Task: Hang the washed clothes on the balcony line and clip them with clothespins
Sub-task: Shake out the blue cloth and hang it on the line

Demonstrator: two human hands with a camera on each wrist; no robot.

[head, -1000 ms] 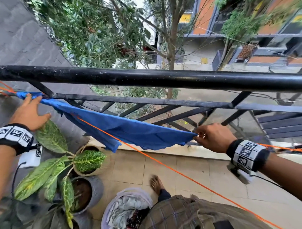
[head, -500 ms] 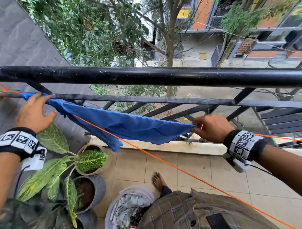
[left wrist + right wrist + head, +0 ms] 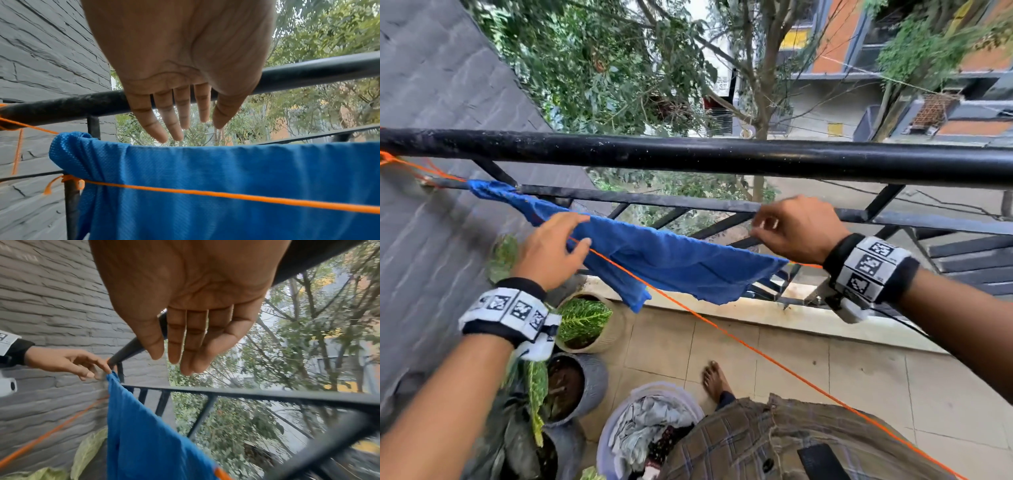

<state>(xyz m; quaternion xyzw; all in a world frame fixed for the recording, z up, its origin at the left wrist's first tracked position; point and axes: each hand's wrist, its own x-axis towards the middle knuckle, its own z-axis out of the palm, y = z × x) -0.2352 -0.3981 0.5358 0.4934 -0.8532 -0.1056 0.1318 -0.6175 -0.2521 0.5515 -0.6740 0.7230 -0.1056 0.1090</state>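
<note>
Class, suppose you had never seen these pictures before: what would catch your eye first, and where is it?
A bright blue cloth draped over an orange line strung along the balcony, just inside the thick black railing. Both hands, left hand and right hand, hover open at it. A basket of laundry waits on the floor below.

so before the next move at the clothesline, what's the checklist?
1. Cloth draped over line: ok.
2. Left hand free: ok, fingers straight, at the cloth's top edge.
3. Right hand free: ok, holds nothing.
4. Cloth spread out: not ok, bunched at its left end.
5. Clothespins on cloth: not ok, none seen.
6. Clothespins within reach: cannot tell, none in view.
</note>
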